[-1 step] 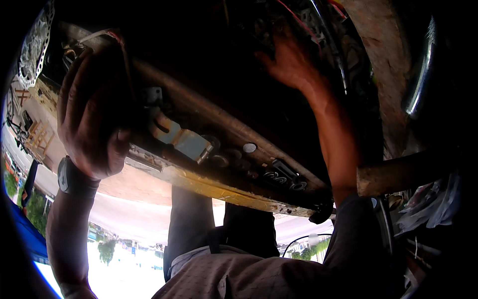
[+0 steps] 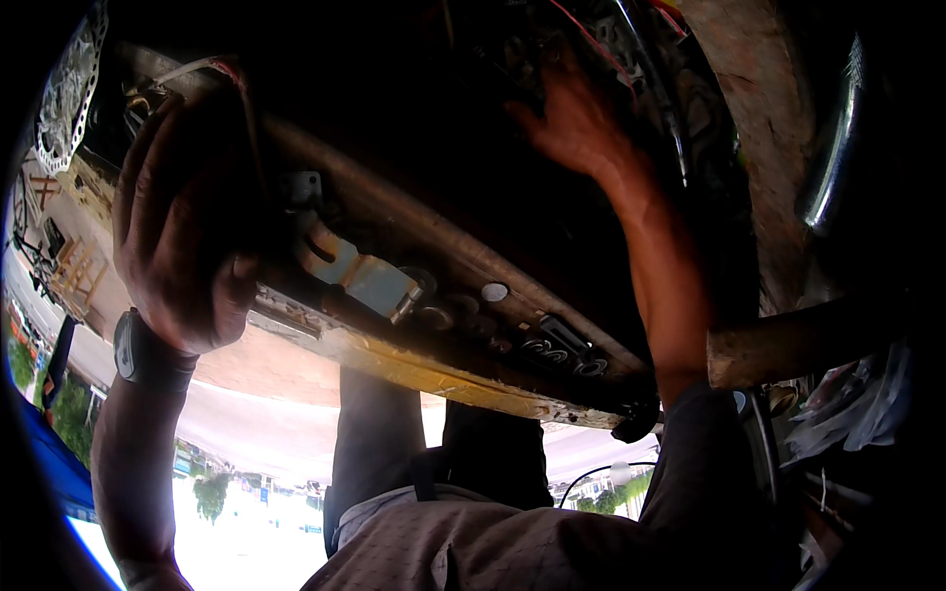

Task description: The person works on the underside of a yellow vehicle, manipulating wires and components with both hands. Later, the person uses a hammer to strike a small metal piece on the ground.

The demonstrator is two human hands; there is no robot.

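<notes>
**Both hands raised to the underside of a dark machine frame**

The view looks upward from beneath a dark machine frame (image 2: 414, 128), much of it in deep shadow. The left hand (image 2: 182, 231) is pressed against the frame's near edge, fingers curled around a dark part there; the grip looks closed, but what exactly sits inside it cannot be told. A dark wristwatch (image 2: 148, 355) is strapped on that wrist.

The right hand (image 2: 572, 123) is well apart from the left, reaching higher into the frame's interior. Its fingers are spread, and their tips are lost in shadow among red wires (image 2: 591, 39); whether it holds anything cannot be told.

Between the two hands, a long wooden beam (image 2: 434, 369) with yellowish paint runs slantwise along the frame's lower edge. A pale metal bracket (image 2: 360, 276) sits just above it, near the left hand. Further along lie several round washers (image 2: 496, 292) and dark fittings.

A perforated metal disc (image 2: 64, 89) shows at upper left. A second person in dark trousers (image 2: 384, 443) stands beyond the beam. A chrome curved part (image 2: 833, 148) is at far right.
</notes>
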